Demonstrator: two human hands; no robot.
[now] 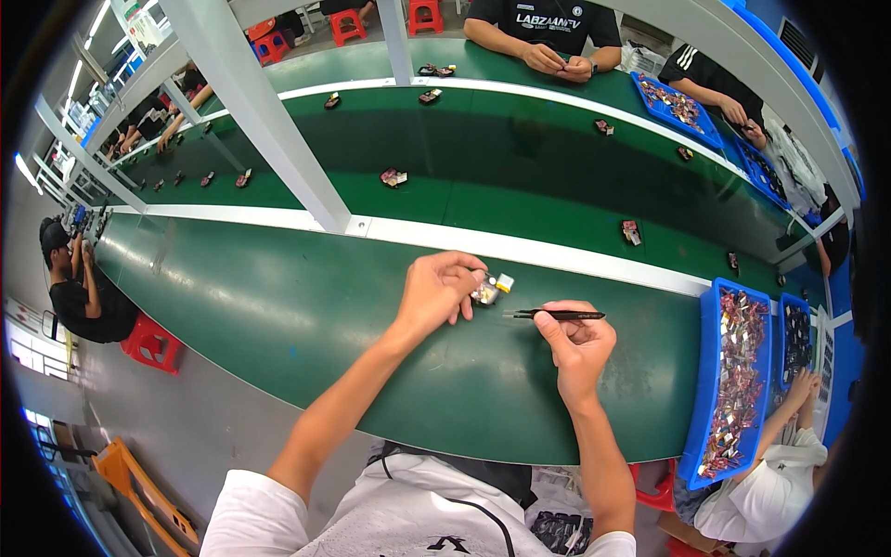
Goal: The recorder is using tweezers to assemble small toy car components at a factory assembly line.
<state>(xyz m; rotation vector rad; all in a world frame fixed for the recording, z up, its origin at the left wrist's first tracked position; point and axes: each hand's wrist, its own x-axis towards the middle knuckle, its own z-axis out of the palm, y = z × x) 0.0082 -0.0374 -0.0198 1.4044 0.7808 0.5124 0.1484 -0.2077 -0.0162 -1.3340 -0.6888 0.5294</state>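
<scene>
Over the green worktop (371,306), my left hand (434,295) is closed on a small dark electronic assembly (484,293), gripping it by its left side. A small silver-and-yellow block (505,282) sticks out at the assembly's upper right. Black tweezers (589,316) are pinched between the thumb and fingers of my right hand (580,351). Their tips point left and lie just right of the assembly, apart from it. My left fingers hide part of the assembly.
At the right stands a blue bin (691,436) heaped with small wired parts. A white rail (520,249) divides the worktop from a green conveyor (483,200) carrying spaced-out assemblies (393,177). A grey post (264,111) rises left of centre. Co-workers sit across, left and right.
</scene>
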